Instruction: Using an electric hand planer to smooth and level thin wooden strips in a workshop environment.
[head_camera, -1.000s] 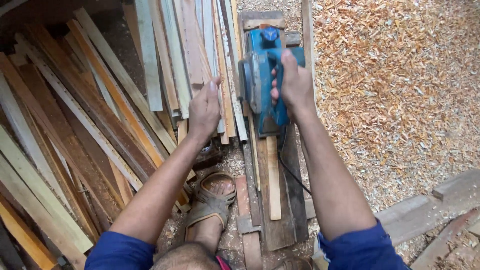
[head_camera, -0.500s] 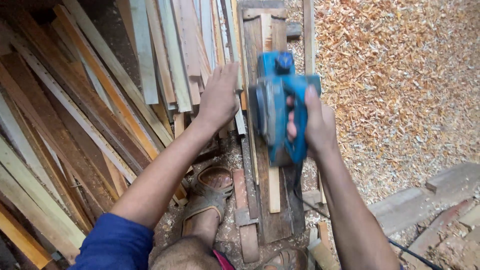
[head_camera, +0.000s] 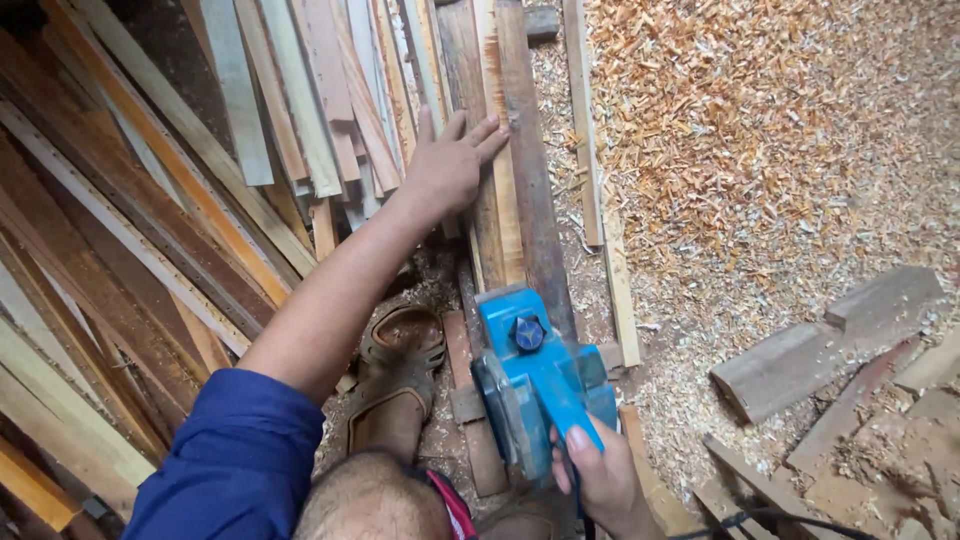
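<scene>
Worn items: blue short sleeve (head_camera: 235, 455) on the left arm; forearms bare. Brown strapped sandal (head_camera: 395, 375) beside the sleeve. Red garment edge (head_camera: 452, 505) just right of the sleeve. Fingers (head_camera: 480, 130) ungloved.

Stacked slats (head_camera: 250, 130) crowding left of plank (head_camera: 525, 170); open shavings (head_camera: 780, 150) right.

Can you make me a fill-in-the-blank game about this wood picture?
1. The right hand grips a power planer coloured ____.
2. The left hand lies flat on a long ____.
3. The ground at the right is covered in wood ____.
4. The foot beside the planer wears a brown ____.

Missing words: blue; plank; shavings; sandal
</scene>
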